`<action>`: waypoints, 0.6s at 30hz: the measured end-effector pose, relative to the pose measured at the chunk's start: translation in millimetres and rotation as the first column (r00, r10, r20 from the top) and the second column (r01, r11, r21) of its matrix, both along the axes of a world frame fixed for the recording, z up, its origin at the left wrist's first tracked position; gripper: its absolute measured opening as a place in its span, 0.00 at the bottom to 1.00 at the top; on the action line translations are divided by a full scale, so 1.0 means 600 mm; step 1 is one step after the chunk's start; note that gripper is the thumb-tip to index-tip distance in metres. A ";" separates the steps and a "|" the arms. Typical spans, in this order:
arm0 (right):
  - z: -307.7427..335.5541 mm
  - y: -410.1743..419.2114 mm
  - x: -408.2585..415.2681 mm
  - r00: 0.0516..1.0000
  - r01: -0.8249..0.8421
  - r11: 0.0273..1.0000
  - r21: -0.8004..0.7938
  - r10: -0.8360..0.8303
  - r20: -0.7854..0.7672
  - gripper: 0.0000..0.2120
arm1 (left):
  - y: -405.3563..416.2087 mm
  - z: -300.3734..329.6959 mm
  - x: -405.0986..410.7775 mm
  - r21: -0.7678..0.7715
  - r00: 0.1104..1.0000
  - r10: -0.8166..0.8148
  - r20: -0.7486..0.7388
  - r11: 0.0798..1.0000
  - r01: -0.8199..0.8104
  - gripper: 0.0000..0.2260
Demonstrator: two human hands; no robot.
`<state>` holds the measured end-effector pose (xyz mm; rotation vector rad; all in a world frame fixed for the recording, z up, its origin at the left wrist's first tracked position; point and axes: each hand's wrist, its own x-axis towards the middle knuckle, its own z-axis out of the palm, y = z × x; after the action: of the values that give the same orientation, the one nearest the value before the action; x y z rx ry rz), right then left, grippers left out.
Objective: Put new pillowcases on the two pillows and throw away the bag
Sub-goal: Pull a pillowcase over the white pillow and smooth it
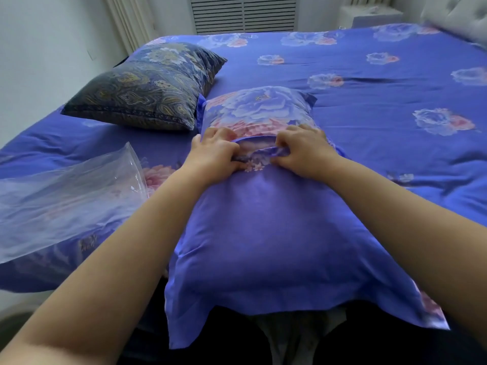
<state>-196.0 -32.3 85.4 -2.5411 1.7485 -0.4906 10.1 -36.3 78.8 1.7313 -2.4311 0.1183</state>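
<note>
A pillow in a new blue pillowcase (271,233) with pink and pale flowers lies in front of me, its near flap hanging over the bed edge. My left hand (216,154) and my right hand (303,151) both grip the fabric at the case's opening across the pillow's middle, fingers curled into the folds. A second pillow (142,88) in a dark paisley cover lies at the back left. A clear plastic bag (66,198) lies at the left, on top of folded patterned fabric (79,246).
The bed (382,83) is covered by a blue floral sheet. A white wall and curtain stand at the left, a slatted radiator cover (245,13) at the back, a padded headboard (458,19) at the far right.
</note>
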 end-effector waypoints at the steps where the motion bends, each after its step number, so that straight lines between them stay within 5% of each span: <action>1: 0.003 -0.001 0.001 0.999 -0.006 1.000 -0.024 0.007 0.049 0.09 | -0.003 0.003 0.006 -0.018 0.999 0.032 0.023 0.999 -0.031 0.14; 6: 0.012 -0.010 0.010 0.982 -0.046 0.998 0.030 0.040 0.184 0.11 | -0.002 -0.007 0.008 -0.351 0.998 0.017 -0.058 0.936 -0.036 0.09; 10: 0.023 -0.016 0.035 0.925 -0.183 0.970 0.160 0.114 0.363 0.13 | 0.006 -0.020 0.004 -0.382 0.995 -0.002 -0.102 0.924 -0.037 0.10; 14: 0.039 -0.018 0.017 0.993 -0.090 0.982 0.164 0.101 -0.059 0.11 | 0.000 -0.031 0.024 -0.401 0.994 0.071 0.080 0.916 -0.033 0.11; 18: 0.050 0.000 -0.011 0.920 -0.002 0.990 0.142 0.058 -0.387 0.02 | 0.005 -0.045 0.033 -0.587 0.996 0.078 0.051 0.809 -0.034 0.12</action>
<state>-202.4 -32.5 115.4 -2.6966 1.7693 0.1534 29.6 -33.4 51.8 1.5152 -2.0594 0.8578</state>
